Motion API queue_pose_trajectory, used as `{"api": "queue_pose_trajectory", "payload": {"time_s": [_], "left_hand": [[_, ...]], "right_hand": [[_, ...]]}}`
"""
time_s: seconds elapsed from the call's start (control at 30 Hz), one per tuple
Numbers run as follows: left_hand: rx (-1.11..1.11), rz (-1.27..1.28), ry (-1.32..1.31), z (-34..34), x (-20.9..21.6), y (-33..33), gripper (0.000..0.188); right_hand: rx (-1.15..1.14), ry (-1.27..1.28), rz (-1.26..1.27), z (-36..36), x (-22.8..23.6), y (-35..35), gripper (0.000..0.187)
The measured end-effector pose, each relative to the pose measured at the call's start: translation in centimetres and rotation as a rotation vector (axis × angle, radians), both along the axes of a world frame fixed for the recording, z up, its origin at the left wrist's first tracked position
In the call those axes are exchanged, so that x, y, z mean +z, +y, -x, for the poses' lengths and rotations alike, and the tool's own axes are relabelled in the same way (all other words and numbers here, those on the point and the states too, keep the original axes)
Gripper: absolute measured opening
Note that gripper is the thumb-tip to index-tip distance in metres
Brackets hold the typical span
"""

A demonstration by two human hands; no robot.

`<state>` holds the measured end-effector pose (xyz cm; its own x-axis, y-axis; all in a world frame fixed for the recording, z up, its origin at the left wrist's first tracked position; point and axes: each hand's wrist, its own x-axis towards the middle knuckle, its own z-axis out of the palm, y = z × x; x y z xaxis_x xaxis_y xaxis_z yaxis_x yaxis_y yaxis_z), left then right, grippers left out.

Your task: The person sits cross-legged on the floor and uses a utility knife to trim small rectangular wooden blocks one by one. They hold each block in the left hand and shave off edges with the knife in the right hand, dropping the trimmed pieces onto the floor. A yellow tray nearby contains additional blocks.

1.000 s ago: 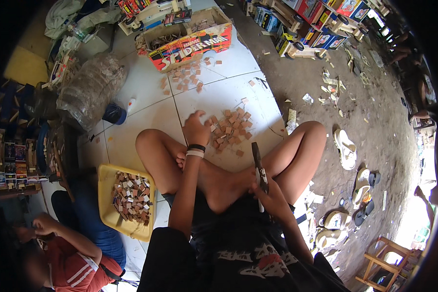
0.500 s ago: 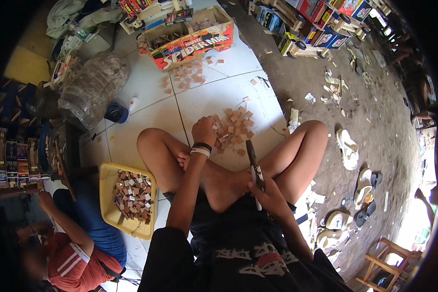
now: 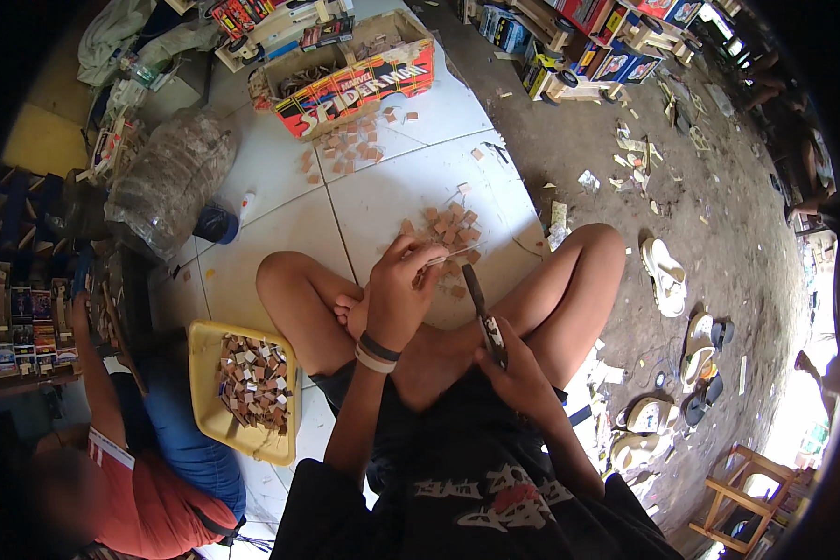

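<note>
In the head view, a thin pale strip is pinched by the left hand, its end poking out to the right. A long dark tool is gripped by the right hand, its tip near the strip. Small brown squares are spread just past both hands.

R grip part-hides dark tool; thin pc in L grip unclear.

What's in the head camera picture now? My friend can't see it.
The wearer's left hand holds something thin, the right hand a dark tool, near small brown pieces heaped on white floor tiles. A yellow tray of more pieces sits to the left.
</note>
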<state>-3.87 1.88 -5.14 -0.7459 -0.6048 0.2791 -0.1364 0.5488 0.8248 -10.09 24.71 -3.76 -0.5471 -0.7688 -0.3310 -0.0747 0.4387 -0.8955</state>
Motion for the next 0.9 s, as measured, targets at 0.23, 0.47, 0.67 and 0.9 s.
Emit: {"api": "queue_pose_trajectory", "payload": {"time_s": [0.23,0.47,0.67,0.9], "left_hand": [[-0.019,0.015,0.021,-0.5,2.5,1.5,0.026],[-0.032,0.009,0.019,-0.4,2.8,1.7,0.026],[-0.029,-0.042,0.002,-0.4,2.9,1.9,0.023],[-0.021,0.028,0.0,-0.6,3.0,1.7,0.025]], "right_hand": [[-0.008,-0.041,0.077,0.0,0.5,-0.6,0.049],[-0.013,-0.005,0.076,-0.2,0.6,-0.4,0.049],[-0.019,0.037,0.074,-0.3,1.8,-0.8,0.05],[-0.006,0.072,-0.007,-0.2,2.6,-1.2,0.05]]}}
